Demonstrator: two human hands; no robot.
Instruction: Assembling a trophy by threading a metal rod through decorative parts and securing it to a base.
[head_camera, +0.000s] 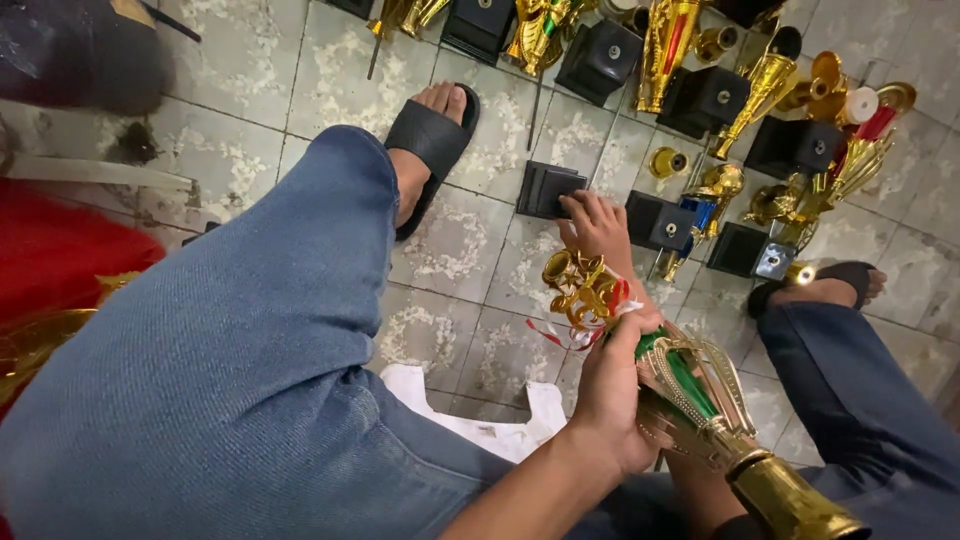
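Tiled floor (460, 250): left hand (612, 385) grips gold trophy (690, 395) (steadied on lap); right hand (598, 225), at 12 o'clock, fingers closing on black base (548, 188).

Glossy gold-look, probably plastic trophy (700, 400); matt black bases (548, 188); blue denim jeans (220, 340); worn, mottled floor tiles (450, 250).

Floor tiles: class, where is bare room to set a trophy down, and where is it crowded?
Bare tiled floor lies between the black sandal and the black bases. The top right, packed with gold trophy parts, is crowded.
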